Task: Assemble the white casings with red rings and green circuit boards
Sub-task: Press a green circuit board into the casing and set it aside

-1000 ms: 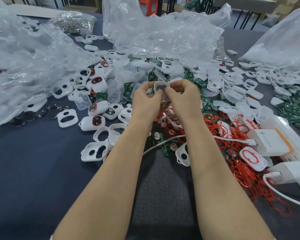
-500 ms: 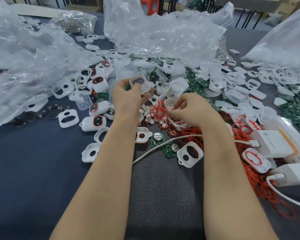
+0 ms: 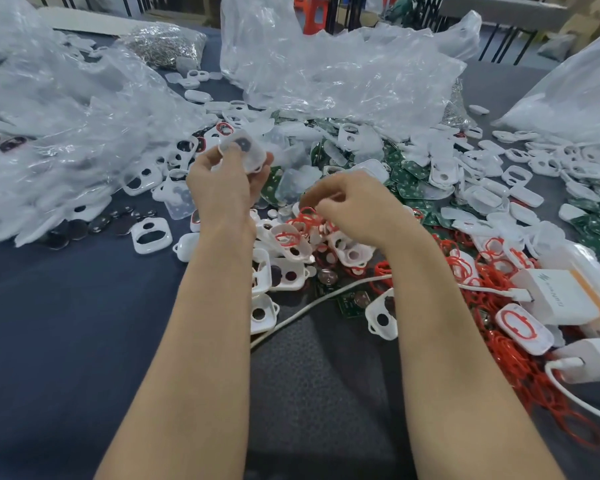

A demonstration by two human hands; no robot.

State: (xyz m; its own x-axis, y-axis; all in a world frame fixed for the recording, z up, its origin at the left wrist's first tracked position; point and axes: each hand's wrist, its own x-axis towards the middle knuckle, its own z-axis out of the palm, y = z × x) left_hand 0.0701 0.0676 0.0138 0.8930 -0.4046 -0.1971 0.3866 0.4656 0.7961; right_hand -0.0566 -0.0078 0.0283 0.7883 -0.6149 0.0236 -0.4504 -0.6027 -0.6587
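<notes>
My left hand [image 3: 222, 188] holds a white casing [image 3: 244, 150] up above the pile, gripped between thumb and fingers. My right hand [image 3: 354, 206] hovers just right of it with curled fingers over a tangle of red rings [image 3: 302, 220]; whether it pinches a ring is hidden by the fingers. More white casings [image 3: 288, 271] lie below both hands. Green circuit boards [image 3: 409, 174] are scattered behind the right hand. One casing with a red ring fitted [image 3: 523, 329] lies at the right.
Crumpled clear plastic bags [image 3: 343, 74] fill the back and left [image 3: 49, 150] of the dark table. A white charger box [image 3: 561, 299] and its cable [image 3: 312, 303] lie to the right. More red rings [image 3: 520, 372] spread along the right edge. Dark round discs [image 3: 84, 230] lie on the left.
Both hands first held one casing together. The left hand kept it and moved it left and up; the right hand dropped to the red rings.
</notes>
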